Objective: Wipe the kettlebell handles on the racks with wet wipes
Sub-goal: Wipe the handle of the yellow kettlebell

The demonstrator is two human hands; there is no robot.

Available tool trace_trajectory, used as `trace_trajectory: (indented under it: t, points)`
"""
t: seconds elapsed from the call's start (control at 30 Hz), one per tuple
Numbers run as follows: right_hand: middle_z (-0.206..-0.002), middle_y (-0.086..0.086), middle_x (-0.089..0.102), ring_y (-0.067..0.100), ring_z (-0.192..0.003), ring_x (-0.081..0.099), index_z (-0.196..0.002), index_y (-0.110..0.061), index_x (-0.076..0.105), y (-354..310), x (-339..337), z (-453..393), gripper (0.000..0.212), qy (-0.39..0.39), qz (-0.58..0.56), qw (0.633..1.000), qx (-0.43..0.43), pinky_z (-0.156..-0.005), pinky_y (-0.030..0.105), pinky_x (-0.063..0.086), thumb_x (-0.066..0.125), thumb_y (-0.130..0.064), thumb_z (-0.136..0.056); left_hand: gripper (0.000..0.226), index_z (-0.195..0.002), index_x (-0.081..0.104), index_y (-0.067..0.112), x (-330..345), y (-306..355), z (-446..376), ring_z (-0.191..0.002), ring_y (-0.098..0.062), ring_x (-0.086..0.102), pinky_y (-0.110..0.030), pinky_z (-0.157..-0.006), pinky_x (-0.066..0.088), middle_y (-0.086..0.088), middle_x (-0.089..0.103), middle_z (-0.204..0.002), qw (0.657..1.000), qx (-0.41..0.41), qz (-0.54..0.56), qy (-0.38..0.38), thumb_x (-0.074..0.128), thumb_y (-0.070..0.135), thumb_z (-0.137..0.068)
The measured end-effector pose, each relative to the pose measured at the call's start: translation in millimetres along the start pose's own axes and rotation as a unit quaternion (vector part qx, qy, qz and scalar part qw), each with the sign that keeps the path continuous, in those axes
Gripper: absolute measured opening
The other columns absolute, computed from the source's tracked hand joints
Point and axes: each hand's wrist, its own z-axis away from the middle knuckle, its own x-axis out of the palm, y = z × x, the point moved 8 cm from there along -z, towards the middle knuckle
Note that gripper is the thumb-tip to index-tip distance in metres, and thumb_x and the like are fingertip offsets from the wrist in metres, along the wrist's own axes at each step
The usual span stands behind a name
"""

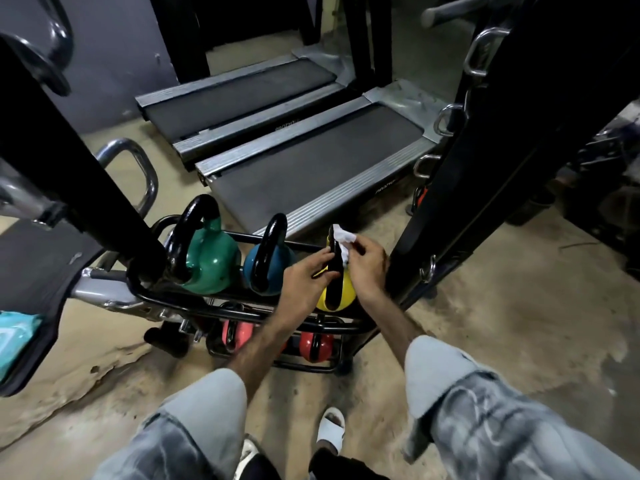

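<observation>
A black two-tier rack [242, 237] holds a green kettlebell [211, 261], a blue kettlebell [268, 268] and a yellow kettlebell [341, 292] on its top tier. My left hand [306, 275] grips the black handle of the yellow kettlebell from the left. My right hand [367, 261] pinches a white wet wipe [343, 237] against the upper right side of that handle. Two red kettlebells [317, 344] sit on the lower tier.
A turquoise pack of wipes [15, 337] lies on a black pad at the left edge. Two treadmills [311, 157] stand behind the rack. A black machine post [485, 150] rises close on the right, another slants across the left. Concrete floor lies below.
</observation>
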Motion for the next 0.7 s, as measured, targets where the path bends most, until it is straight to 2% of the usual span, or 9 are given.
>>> trace_trajectory:
  t: [0.1,0.2,0.27,0.37,0.47,0.5,0.6,0.67,0.7]
  points:
    - [-0.079,-0.005,0.069,-0.014,-0.068,0.058,-0.094,-0.015,0.076,14,-10,34,0.012,-0.007,-0.004,1.000,0.007,-0.059,-0.001,0.035,0.068,-0.009,-0.086,0.045,-0.120,0.067,0.012,-3,-1,10,-0.101,-0.002,0.065,-0.018,-0.092,0.051,0.004,0.066,-0.121,1.000,-0.007,-0.013,0.008,0.079,0.013,-0.077]
    - [-0.086,-0.002,0.071,0.000,-0.075,0.062,-0.097,-0.014,0.076,19,-12,38,0.014,-0.014,-0.008,1.000,0.009,-0.061,-0.001,0.035,0.071,-0.010,-0.085,0.042,-0.116,0.069,0.013,-5,-6,11,-0.093,0.000,0.068,-0.017,-0.086,0.054,0.001,0.070,-0.112,0.999,-0.016,-0.021,0.023,0.080,0.017,-0.076]
    - [-0.086,-0.007,0.071,0.009,-0.082,0.066,-0.096,-0.021,0.076,8,-6,16,0.018,-0.016,-0.006,1.000,0.002,-0.063,0.003,0.041,0.065,-0.011,-0.086,0.040,-0.115,0.069,0.013,-4,-4,11,-0.092,-0.001,0.069,-0.018,-0.085,0.055,0.000,0.071,-0.111,0.999,-0.018,-0.031,0.022,0.080,0.016,-0.076]
    - [-0.095,-0.007,0.072,0.007,-0.089,0.067,-0.097,-0.029,0.077,-7,5,-14,0.021,-0.025,0.034,0.999,-0.027,-0.072,0.017,0.052,0.063,-0.018,-0.087,0.040,-0.114,0.069,0.011,-4,-1,11,-0.089,-0.002,0.070,-0.017,-0.083,0.055,-0.001,0.072,-0.108,0.999,-0.031,-0.033,0.019,0.080,0.013,-0.076]
    - [-0.096,0.005,0.065,0.011,-0.083,0.062,-0.097,-0.011,0.077,-23,3,-5,0.016,-0.055,0.067,0.988,-0.130,-0.071,0.004,0.043,0.068,-0.006,-0.085,0.037,-0.111,0.071,0.011,-4,-2,10,-0.087,-0.002,0.070,-0.019,-0.082,0.056,0.000,0.074,-0.103,0.998,-0.047,-0.024,0.020,0.080,0.014,-0.075]
    - [-0.094,0.005,0.062,0.008,-0.079,0.057,-0.096,-0.006,0.075,-26,2,10,0.014,-0.072,0.079,0.980,-0.165,-0.070,0.004,0.042,0.068,-0.004,-0.085,0.034,-0.108,0.072,0.013,-5,-4,11,-0.087,-0.002,0.070,-0.021,-0.083,0.056,0.003,0.074,-0.099,0.998,-0.046,-0.036,0.027,0.080,0.017,-0.075]
    - [-0.086,-0.011,0.050,-0.008,-0.069,0.054,-0.106,0.001,0.066,-17,5,42,0.019,-0.165,0.159,0.953,-0.198,-0.065,0.001,0.041,0.063,-0.009,-0.091,0.026,-0.100,0.074,0.016,-8,-10,15,-0.081,0.001,0.068,-0.015,-0.075,0.053,0.009,0.074,-0.087,0.995,-0.057,-0.070,0.045,0.079,0.026,-0.077]
    - [-0.080,-0.012,0.051,-0.007,-0.070,0.057,-0.101,-0.009,0.063,-24,7,36,0.019,-0.160,0.233,0.933,-0.224,-0.067,0.011,0.047,0.063,-0.025,-0.090,0.028,-0.100,0.073,0.018,-7,-15,17,-0.082,0.002,0.068,-0.019,-0.078,0.055,0.010,0.074,-0.087,0.994,-0.079,-0.071,0.030,0.078,0.033,-0.077]
    - [-0.079,-0.009,0.052,0.000,-0.072,0.057,-0.091,-0.017,0.060,-29,10,26,0.019,-0.144,0.232,0.934,-0.231,-0.070,0.024,0.050,0.065,-0.034,-0.086,0.031,-0.101,0.073,0.018,-7,-17,17,-0.084,0.001,0.068,-0.024,-0.081,0.056,0.010,0.074,-0.089,0.993,-0.091,-0.071,0.021,0.078,0.036,-0.076]
